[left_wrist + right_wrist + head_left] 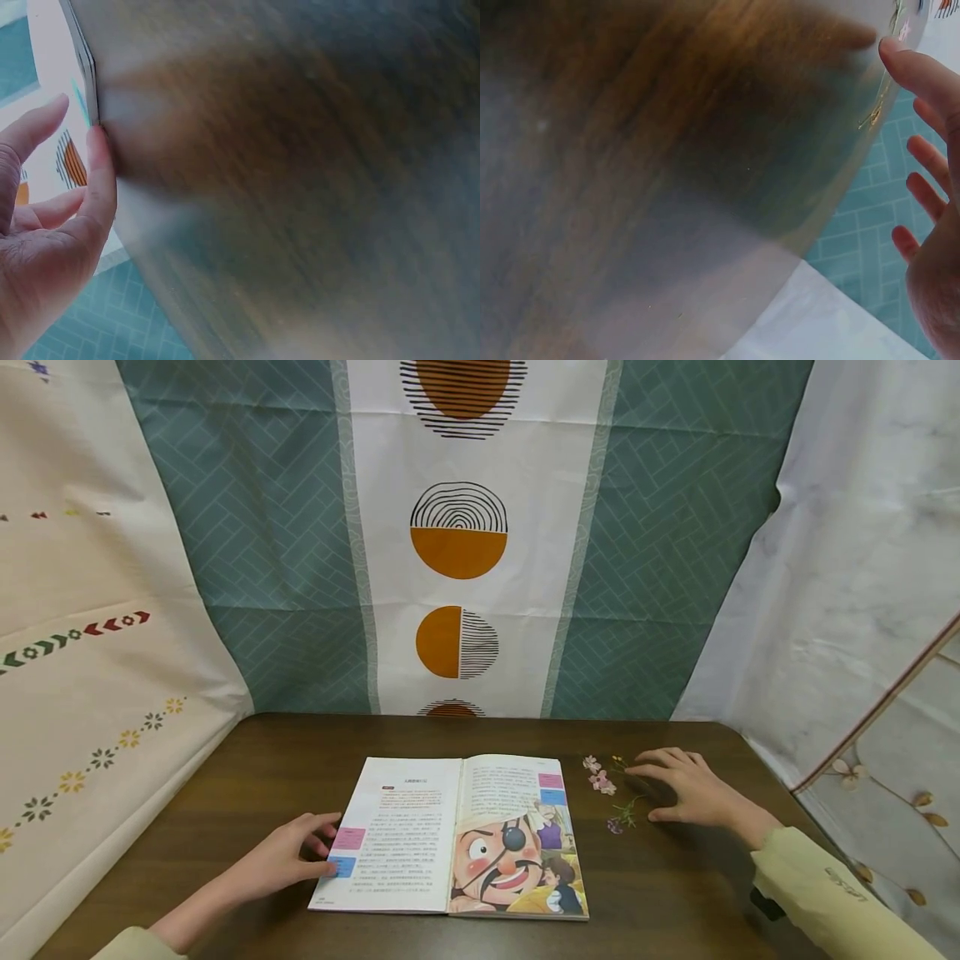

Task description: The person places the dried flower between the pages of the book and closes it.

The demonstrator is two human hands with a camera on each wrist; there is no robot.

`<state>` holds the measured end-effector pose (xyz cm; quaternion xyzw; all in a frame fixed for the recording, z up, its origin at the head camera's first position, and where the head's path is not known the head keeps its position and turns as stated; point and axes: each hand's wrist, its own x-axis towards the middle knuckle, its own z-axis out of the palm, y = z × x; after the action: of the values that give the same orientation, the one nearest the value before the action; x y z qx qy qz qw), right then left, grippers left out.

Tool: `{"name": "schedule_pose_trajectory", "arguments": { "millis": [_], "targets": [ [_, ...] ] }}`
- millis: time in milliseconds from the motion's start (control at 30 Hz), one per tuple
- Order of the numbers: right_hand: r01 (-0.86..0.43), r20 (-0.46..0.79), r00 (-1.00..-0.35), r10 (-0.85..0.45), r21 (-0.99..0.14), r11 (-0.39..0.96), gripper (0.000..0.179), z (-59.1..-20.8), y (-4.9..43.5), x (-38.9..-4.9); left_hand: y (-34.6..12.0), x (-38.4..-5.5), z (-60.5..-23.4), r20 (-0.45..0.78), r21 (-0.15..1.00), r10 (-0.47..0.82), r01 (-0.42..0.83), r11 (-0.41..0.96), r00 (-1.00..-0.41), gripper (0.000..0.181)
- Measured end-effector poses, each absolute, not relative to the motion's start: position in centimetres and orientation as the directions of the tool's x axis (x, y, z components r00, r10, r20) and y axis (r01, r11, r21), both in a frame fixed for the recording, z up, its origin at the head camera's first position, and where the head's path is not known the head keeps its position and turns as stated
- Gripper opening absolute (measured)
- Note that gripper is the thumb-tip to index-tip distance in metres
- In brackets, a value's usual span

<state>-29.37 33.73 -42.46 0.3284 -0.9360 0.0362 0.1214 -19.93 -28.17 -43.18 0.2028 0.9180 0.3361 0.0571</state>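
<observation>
An open book [405, 835] lies on the brown table, with printed text on its left page and a cartoon of an eye-patched figure on its right page. At its left edge is my left hand [281, 857], thumb by the blue tab. In the left wrist view a fingertip [97, 142] meets the book's edge and the thumb stands apart from it. My right hand [690, 789] hovers by small sprigs, fingers spread and loosely bent, holding nothing. The sprigs are pink flowers [602, 782], a yellow one [618, 760] and a purple one [615, 826].
The dark wooden table [247, 777] has its back edge against a hanging cloth [270, 527] with teal bands and orange circles. A cream patterned cloth [75, 693] hangs on the left, a pale marbled one [847, 610] on the right.
</observation>
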Motion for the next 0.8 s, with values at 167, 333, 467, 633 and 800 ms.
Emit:
{"name": "schedule_pose_trajectory", "arguments": {
  "millis": [167, 333, 467, 633, 800],
  "targets": [
    [-0.627, 0.240, -0.757, -0.608, -0.007, 0.779, 0.067, -42.54, 33.83, -29.43, -28.25, -19.95, -43.48, 0.015, 0.683, 0.417, 0.314, 0.659, -0.909, 0.074],
    [-0.639, 0.246, -0.750, -0.614, -0.029, 0.769, 0.062, -42.66, 33.92, -29.54, -28.51, -20.10, -43.72, -0.043, 0.725, 0.400, 0.247, 0.643, -0.916, 0.076],
    [-0.631, 0.216, -0.766, -0.606, -0.076, 0.772, 0.057, -42.77, 33.94, -29.49, -28.68, -20.28, -43.69, -0.083, 0.754, 0.416, 0.216, 0.621, -0.906, 0.078],
    [-0.616, 0.164, -0.786, -0.596, -0.135, 0.776, 0.049, -42.77, 33.96, -29.48, -28.78, -20.46, -43.55, -0.110, 0.778, 0.448, 0.204, 0.594, -0.887, 0.079],
    [-0.625, 0.149, -0.781, -0.607, -0.208, 0.752, 0.039, -42.91, 34.28, -29.91, -28.71, -20.51, -43.29, -0.125, 0.781, 0.452, 0.193, 0.594, -0.883, 0.077]
  ]
}}
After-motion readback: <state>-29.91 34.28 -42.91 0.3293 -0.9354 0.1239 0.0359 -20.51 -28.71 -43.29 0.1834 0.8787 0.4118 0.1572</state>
